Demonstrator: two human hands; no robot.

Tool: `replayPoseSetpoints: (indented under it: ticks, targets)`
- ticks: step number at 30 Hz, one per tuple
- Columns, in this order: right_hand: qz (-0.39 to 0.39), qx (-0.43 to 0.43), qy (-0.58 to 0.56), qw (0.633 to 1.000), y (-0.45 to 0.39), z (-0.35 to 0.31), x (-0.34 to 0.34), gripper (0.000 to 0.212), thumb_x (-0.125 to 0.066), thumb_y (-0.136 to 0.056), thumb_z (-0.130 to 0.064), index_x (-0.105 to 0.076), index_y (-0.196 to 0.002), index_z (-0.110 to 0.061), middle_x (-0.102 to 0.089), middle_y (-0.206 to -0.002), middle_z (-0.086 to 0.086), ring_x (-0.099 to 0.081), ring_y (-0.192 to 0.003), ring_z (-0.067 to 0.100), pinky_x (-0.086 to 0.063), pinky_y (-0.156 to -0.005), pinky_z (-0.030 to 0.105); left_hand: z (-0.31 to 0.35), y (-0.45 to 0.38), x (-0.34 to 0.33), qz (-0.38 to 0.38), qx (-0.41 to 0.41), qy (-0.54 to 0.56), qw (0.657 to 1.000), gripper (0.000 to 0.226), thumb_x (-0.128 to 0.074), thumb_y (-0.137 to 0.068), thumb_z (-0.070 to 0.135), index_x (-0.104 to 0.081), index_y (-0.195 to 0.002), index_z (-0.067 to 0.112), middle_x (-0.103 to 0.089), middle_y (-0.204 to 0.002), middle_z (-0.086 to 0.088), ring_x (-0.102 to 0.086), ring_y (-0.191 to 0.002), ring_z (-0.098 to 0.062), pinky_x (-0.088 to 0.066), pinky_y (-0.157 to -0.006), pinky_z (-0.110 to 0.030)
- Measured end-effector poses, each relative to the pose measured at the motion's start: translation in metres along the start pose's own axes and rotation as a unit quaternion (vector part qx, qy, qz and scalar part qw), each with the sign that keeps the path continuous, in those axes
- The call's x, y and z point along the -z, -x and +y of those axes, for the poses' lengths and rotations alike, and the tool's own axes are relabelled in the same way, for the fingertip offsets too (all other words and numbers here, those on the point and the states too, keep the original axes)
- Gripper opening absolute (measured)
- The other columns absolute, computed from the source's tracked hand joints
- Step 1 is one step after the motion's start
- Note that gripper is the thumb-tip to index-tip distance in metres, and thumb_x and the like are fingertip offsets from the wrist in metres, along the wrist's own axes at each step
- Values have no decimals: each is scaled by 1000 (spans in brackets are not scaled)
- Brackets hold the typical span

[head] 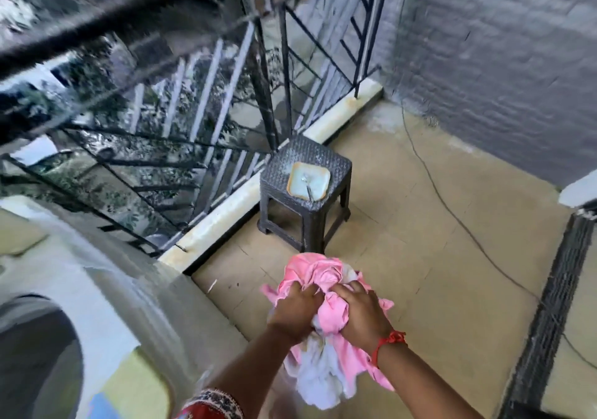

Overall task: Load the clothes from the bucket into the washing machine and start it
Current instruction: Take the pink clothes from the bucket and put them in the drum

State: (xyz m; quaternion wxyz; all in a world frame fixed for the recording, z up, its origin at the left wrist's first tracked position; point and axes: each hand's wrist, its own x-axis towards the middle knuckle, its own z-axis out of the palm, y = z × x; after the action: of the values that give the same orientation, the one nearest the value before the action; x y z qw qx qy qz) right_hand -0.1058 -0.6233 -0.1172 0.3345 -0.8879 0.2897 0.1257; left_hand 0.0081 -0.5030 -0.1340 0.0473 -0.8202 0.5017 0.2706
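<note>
Both hands, left hand and right hand, have their fingers clamped on a bunched pink and white garment, probably gathered so nothing trails, held over the floor right of the washing machine's open drum.

Left hand: knuckles up, fingers curled tight into a bundle of cloth, a full grip.
Right hand: just beside the left, fingers closed over the same bundle.
Right wrist: red thread band.
Forearms: both bare, stretched forward and converging.
</note>
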Motion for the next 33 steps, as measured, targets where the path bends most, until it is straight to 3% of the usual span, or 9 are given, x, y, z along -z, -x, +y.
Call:
replayPoseSetpoints:
  ticks: [4, 7, 13, 17, 21, 24, 28, 31, 33]
  targets:
    - [36, 62, 18, 997, 21, -49, 57, 64, -62, -67, -22, -56, -130, -32, -55, -122, 4, -56, -109, 31, -40, -94, 28, 0, 41, 65, 58, 4, 18, 998, 49, -58, -87, 26, -44, -133, 15, -45, -131, -10, -41, -120, -36, -48, -87, -49]
    - [65, 127, 12, 990, 34, -85, 87, 63, -62, -64, -20, -59, -125, -34, -58, -114, 3, -61, -103, 31, -49, -91, 30, -11, 73, 100, 95, 11, 21, 995, 52, -64, -80, 30, -45, -126, 15, -46, -125, -9, -46, -113, -38, -45, -91, -55]
    - [85, 266, 43, 959, 66, -182, 134, 62, -62, -66, -22, -55, -124, -41, -58, -105, 5, -62, -99, 31, -52, -88, 36, -30, 166, 169, 211, 50, -3, 976, 56, -72, -78, 31, -50, -126, 11, -52, -127, -12, -50, -115, -33, -34, -93, -41]
    - [76, 345, 36, 935, 89, -253, 153, 65, -69, -67, -15, -56, -125, -41, -58, -115, 4, -60, -106, 27, -51, -93, 34, -45, 238, 210, 259, 109, -24, 960, 64, -72, -78, 33, -46, -132, 11, -49, -133, -12, -46, -123, -29, -32, -94, -41]
    - [84, 438, 17, 895, 115, -332, 171, 62, -65, -66, -21, -57, -125, -39, -62, -119, 4, -63, -106, 24, -51, -93, 35, -69, 307, 246, 322, 161, -27, 932, 74, -75, -74, 40, -45, -136, 12, -49, -136, -11, -44, -127, -28, -32, -97, -42]
    - [92, 516, 16, 852, 140, -394, 181, 62, -68, -68, -17, -59, -127, -36, -61, -125, -6, -59, -112, 14, -46, -99, 25, -94, 362, 270, 382, 194, -44, 902, 77, -77, -71, 39, -46, -137, 14, -50, -139, -10, -44, -129, -26, -35, -99, -42]
    - [110, 589, -7, 800, 186, -474, 188, 61, -75, -69, -12, -61, -126, -30, -54, -90, -23, -55, -92, 7, -39, -83, 7, -123, 449, 300, 457, 207, -95, 860, 67, -78, -71, 27, -54, -131, 10, -56, -134, -15, -50, -125, -33, -41, -98, -52]
    - [127, 625, -20, 770, 216, -536, 179, 53, -72, -66, -29, -59, -117, -39, -59, -90, -9, -57, -83, 10, -42, -76, 13, -146, 520, 321, 490, 224, -104, 836, 61, -77, -69, 28, -58, -123, 8, -59, -125, -17, -54, -118, -36, -43, -95, -54]
    - [118, 659, -34, 742, 235, -579, 169, 46, -72, -67, -28, -62, -112, -35, -64, -89, -11, -60, -82, 5, -45, -75, 14, -163, 569, 332, 496, 236, -124, 826, 56, -69, -67, 34, -61, -114, 5, -61, -116, -20, -56, -111, -38, -46, -90, -53]
